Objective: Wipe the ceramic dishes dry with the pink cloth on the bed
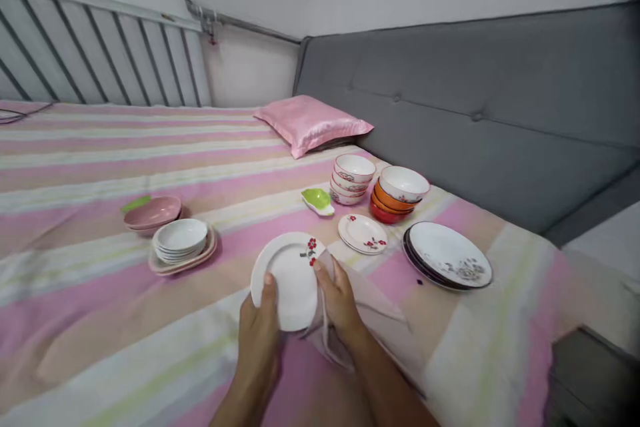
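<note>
My left hand [259, 333] grips the near edge of a small white plate with red flowers [287, 273], thumb on its face, holding it tilted above the striped bedsheet [100, 293]. My right hand [340, 303] is closed on a pale pink cloth [380, 320] and presses it against the plate's right rim. The cloth trails down to the right onto the bed.
On the bed lie a flowered saucer [363, 233], a green leaf-shaped dish [317, 200], a stack of flowered bowls [353, 178], orange and red bowls under a white one [400, 195], large plates [449, 255], white dishes on a pink plate [181, 243], a pink bowl [153, 212], a pink pillow [313, 121]. A grey headboard [475, 107] rises at right.
</note>
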Available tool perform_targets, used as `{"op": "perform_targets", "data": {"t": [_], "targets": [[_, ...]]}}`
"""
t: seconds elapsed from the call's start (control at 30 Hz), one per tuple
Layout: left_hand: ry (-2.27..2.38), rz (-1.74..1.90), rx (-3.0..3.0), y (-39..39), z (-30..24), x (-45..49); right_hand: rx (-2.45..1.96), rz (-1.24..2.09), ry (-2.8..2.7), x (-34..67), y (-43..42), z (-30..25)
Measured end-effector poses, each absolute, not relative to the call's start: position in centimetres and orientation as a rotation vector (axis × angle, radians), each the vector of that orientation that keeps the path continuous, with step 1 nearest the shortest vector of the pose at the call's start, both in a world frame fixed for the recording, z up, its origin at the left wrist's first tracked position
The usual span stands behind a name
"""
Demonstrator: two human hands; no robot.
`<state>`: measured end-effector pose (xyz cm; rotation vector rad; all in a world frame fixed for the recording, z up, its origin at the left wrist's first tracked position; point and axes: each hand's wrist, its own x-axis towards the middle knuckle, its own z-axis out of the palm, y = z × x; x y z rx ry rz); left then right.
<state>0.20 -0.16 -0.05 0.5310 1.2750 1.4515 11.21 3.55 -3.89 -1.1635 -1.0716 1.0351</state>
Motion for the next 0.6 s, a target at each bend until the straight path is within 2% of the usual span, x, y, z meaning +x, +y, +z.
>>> {"op": "perform_targets", "data": {"t": [0.6], "targets": [[0.967, 1.448, 0.367, 0.0, 0.3, 0.7, -1.005, 1.085, -1.067, 10.3, 2.3, -3.1]]}}
